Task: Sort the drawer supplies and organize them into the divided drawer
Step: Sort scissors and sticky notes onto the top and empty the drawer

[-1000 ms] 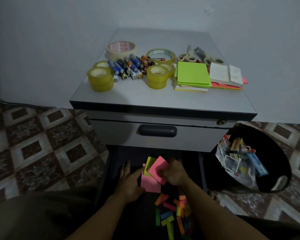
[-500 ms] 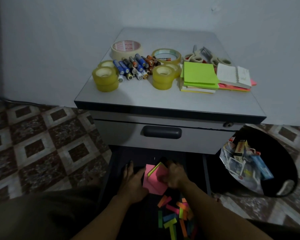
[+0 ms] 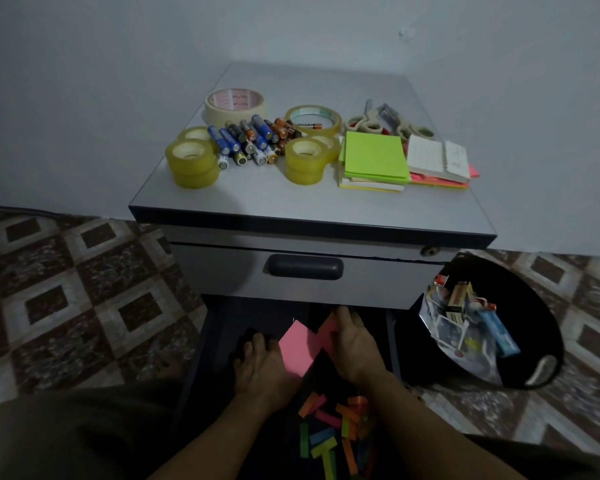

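Observation:
The open lower drawer [image 3: 219, 327] is dark inside. My right hand [image 3: 355, 344] grips a pink sticky note pad [image 3: 328, 328] near the drawer's back. A second pink pad [image 3: 296, 348] lies tilted between my hands, its left edge over my left hand [image 3: 258, 363]. That hand's fingers reach forward, fairly straight. Several small coloured sticky flags [image 3: 329, 434] are scattered in the drawer's near part between my forearms. On the cabinet top [image 3: 291, 209] sit yellow tape rolls [image 3: 192, 162], batteries [image 3: 248, 138], green sticky note pads [image 3: 373, 157], a white pad [image 3: 437, 157] and scissors [image 3: 371, 121].
The upper drawer [image 3: 305, 268] is closed, its dark handle just above my hands. A black bin [image 3: 520, 327] holding packaging stands on the tiled floor right of the cabinet. Walls close in behind and right. My knee fills the lower left.
Both hands have moved the pink pads deeper into the drawer, toward its back. The green-yellow pad seen earlier among them no longer shows. The pads now lie spread apart.

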{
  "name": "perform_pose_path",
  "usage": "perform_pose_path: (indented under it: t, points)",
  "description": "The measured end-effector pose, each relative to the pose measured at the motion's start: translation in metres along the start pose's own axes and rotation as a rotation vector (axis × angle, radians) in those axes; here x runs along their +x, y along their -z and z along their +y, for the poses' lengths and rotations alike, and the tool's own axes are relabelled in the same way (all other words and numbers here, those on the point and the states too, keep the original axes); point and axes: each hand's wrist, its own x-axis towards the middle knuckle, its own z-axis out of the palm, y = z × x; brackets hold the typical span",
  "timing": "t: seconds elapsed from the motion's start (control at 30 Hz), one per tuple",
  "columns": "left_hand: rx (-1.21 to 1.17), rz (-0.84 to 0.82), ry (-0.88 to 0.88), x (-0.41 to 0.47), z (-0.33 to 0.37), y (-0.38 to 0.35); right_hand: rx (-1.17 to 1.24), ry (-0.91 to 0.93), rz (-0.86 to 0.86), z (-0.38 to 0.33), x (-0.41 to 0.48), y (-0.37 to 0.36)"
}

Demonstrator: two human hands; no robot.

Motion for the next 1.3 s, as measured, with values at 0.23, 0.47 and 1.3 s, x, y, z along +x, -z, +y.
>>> perform_pose_path:
  t: [0.23,0.47,1.3]
  points:
    - [-0.143,-0.005,0.114,0.007,-0.008,0.008,-0.043,-0.041,-0.059,0.002,-0.013,-0.004]
    - [-0.35,-0.059,0.231,0.013,-0.01,0.006,0.185,-0.299,-0.094,0.005,-0.014,-0.006]
    - [-0.822,-0.087,0.093,-0.067,-0.003,0.062,0.287,-0.236,0.01,-0.024,-0.074,0.045]
